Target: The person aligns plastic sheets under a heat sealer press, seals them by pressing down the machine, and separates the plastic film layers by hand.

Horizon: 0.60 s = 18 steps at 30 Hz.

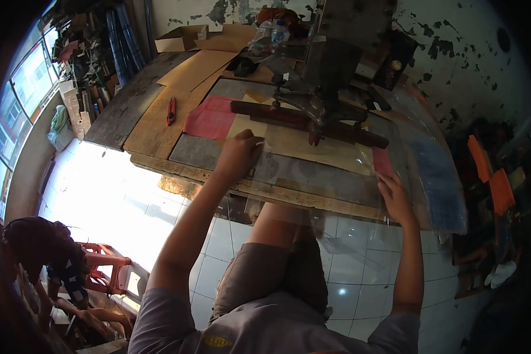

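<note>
Pinched in my left hand is the left edge of a clear plastic sheet. My right hand is at its right side, thumb and fingers closed on the sheet. It spans between both hands and hangs over the table's front edge. Beyond my hands lies a cream sheet on a grey board. Pink-red material shows at its left, with a smaller piece at the right. Above them sits the long dark bar of a metal press.
A red utility knife lies on the table's left side. Cardboard pieces, an open box and a water bottle are behind. Bluish plastic sheets drape at right. Another person sits low at left, near a red stool.
</note>
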{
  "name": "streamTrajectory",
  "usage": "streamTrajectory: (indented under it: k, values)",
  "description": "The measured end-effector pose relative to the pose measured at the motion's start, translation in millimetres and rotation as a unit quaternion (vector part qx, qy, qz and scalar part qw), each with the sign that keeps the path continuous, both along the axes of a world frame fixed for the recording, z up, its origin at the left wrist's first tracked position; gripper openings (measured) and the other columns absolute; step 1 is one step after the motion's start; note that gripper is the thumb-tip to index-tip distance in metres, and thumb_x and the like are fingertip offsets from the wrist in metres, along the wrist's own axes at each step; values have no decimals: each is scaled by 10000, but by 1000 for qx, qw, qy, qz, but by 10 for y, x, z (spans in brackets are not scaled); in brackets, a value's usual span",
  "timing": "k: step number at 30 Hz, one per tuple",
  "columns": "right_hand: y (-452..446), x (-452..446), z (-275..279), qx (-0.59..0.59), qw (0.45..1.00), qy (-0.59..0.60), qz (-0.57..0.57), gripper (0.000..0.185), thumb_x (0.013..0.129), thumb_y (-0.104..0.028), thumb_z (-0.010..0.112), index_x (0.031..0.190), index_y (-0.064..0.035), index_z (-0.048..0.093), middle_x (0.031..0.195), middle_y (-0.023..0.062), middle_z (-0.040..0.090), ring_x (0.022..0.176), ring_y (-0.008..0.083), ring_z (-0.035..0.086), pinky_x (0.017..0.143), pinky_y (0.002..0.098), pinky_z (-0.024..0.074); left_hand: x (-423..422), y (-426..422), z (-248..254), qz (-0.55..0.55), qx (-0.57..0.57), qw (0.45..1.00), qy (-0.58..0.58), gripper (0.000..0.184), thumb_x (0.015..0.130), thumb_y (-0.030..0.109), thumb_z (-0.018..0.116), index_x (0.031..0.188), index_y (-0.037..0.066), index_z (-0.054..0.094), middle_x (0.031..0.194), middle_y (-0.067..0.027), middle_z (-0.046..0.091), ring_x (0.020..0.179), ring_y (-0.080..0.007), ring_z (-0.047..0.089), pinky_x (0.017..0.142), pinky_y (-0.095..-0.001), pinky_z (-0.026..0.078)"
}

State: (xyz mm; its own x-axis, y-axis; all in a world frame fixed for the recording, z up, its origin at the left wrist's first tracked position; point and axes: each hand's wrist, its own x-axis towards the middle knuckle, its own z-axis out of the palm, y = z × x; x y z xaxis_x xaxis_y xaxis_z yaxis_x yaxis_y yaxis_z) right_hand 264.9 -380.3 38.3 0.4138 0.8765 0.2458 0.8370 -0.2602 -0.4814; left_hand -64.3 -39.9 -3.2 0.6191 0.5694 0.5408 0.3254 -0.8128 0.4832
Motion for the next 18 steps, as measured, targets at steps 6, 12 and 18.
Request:
streamTrajectory:
  k: [6, 12, 18]
  values:
    - [-1072, -483, -458, 60, 990, 2, -126, 530, 1134, -389, 411, 1573, -96, 460, 1569, 123, 496, 1456, 353, 446, 1190, 451, 359, -500, -485, -76, 59, 20, 997, -54, 273, 958, 175, 655, 1187, 54, 741, 1163, -131, 701, 1075, -348, 670, 951, -465, 508]
    - [-1209, -662, -1150, 145, 964, -107, -193, 640, 1138, -492, 269, 1621, -84, 364, 1679, 134, 343, 1590, 357, 220, 1281, 540, 164, -925, -999, -568, 115, 71, 990, -33, 425, 1006, 181, 548, 1417, 87, 607, 1547, -113, 543, 1495, -338, 419, 1249, -560, 238]
    - [-801, -532, -1649, 311, 913, -114, -239, 676, 1131, -505, 259, 1547, 10, 396, 1673, 207, 294, 1589, 425, 177, 1260, 588, 183, -820, -974, -1074, 163, 118, 977, -62, 544, 953, 229, 630, 1470, 107, 515, 1607, -143, 442, 1522, -416, 331, 1260, -618, 191]
